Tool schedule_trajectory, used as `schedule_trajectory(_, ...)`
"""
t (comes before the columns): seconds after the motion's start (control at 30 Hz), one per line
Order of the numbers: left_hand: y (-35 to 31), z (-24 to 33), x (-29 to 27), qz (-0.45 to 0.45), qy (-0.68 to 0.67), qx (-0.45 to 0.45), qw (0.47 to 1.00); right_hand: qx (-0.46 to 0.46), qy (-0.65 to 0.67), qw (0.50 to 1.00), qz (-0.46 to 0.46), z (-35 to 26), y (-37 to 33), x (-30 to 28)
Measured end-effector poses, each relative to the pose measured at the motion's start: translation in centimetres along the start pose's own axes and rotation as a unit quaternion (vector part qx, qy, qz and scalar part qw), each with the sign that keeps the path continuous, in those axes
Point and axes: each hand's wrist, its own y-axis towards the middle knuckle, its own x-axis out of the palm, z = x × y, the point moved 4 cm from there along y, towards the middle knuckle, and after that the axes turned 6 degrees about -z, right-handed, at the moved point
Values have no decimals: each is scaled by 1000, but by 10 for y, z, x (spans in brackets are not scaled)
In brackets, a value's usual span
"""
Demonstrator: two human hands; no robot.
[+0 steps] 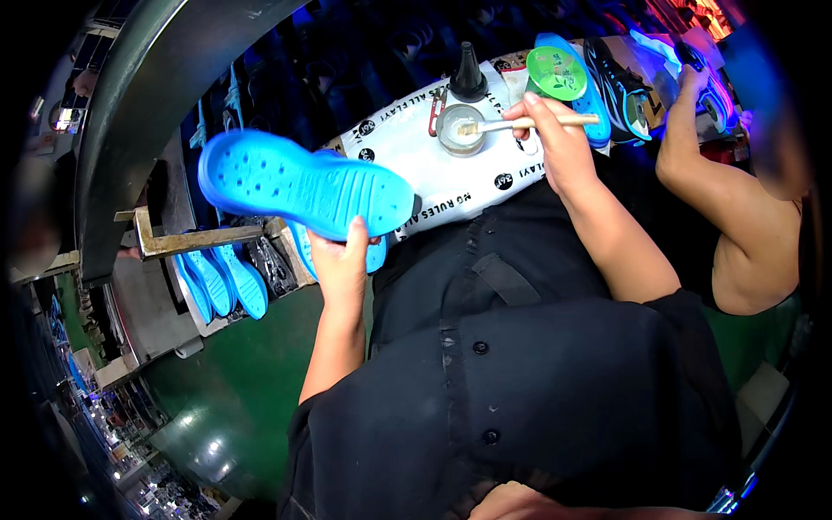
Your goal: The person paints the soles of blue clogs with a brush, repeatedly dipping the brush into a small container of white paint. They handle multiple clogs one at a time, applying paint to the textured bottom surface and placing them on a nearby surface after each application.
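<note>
The fingers of my left hand were closed on the lower edge of a blue sole, with the thumb on the face that I saw and the other fingers mostly hidden behind it. The sole was in the air at my left, its wide end with small holes to the left, its ribbed end over the white-covered counter. The fingers of my right hand were pinched around the pale handle of a brush, and its bristles were at the mouth of a small glass jar; I cannot tell how deep. Behind the jar stood a black cone-shaped bottle, and to the right was a green round thing
</note>
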Motion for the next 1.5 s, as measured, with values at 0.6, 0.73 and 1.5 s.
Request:
schedule_trajectory(0.6,-5,59,44,1,124,203,971,-276,-281,912,-112,-61,-47,40)
schedule_trajectory(0.73,-5,59,43,0,131,191,973,-262,-264,922,-106,-64,-46,39)
schedule_trajectory(1.5,-8,49,43,16,130,282,950,-306,-278,902,-127,-61,-45,47)
